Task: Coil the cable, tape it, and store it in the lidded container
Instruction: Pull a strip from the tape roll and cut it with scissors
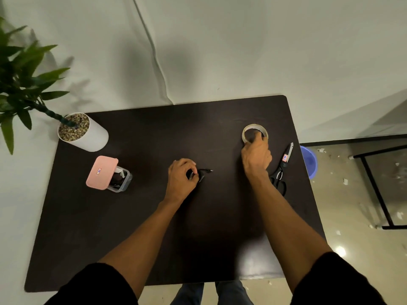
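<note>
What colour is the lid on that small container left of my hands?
Pale pink, sitting askew on the small clear plastic container; the pink lid shows best in the head view.

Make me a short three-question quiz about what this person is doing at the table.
1. True or false: the left hand holds the black cable.
2. What is the right hand touching? A) scissors B) tape roll C) plant pot
3. Is the pink lid covering the container fully, or only partly?

Key: 1 true. 2 B, the tape roll; the scissors lie untouched beside it. 3 Partly; one end is uncovered.
</note>
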